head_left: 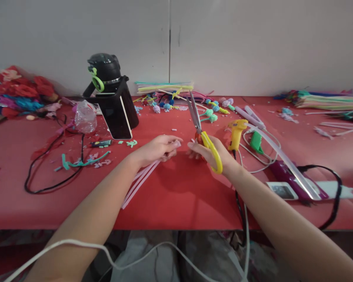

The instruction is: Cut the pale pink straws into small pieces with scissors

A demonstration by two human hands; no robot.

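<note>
Red covering: the tabletop (176,203) is red across its full width; a grey-white wall stands behind it.
Far left: a heap of red, pink and blue paper flowers (20,92) lies at the back edge of the tabletop.
Left cable: a black cable (47,172) loops over the tabletop below a crumpled clear plastic bag (85,116).
Stand: a black stand (119,113) holds a phone upright; a black jug-like container (104,70) with a green clip stands behind it.
Left hand: the left hand (155,150) is closed, fingertips pinching the ends of the pale pink pipe cleaners (141,180). The bundle runs from the fingers back and down-left over the tabletop, under the forearm.
Centre gap: the two hands are just apart, near the middle of the tabletop.
Right hand: the right hand (211,152) is closed through the yellow handles of the scissors (202,133). The blades point up and away and are slightly parted.
Back centre: a flat stack of coloured pipe cleaners (164,87) lies by the wall, with small pompom pieces (211,111) in front of it.
Right of hand: a yellow glue gun (237,133) stands just beside the right hand.
Right: a purple tool (285,176) lies on a white power strip (329,190).
Far right: a second bundle of coloured pipe cleaners (329,101) lies at the back.
</note>
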